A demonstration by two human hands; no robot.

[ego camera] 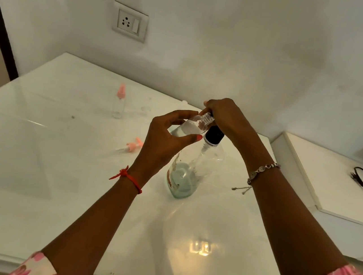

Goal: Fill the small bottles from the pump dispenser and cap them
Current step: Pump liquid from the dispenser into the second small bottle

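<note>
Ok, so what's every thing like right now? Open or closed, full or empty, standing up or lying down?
held small bottle: uncapped, tilted, neck at the pump spout, seems partly filled.
pump dispenser: upright, liquid low, near the bottom.
left hand: holds the held small bottle.
right hand: curled over the pump head.
far small bottle: upright, pink cap on, looks empty.
loose pink cap: lying on its side, on no bottle.

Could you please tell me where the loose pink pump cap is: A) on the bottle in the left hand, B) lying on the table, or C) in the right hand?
B: the pink pump cap lies flat on the white table, left of the pump dispenser.
</note>
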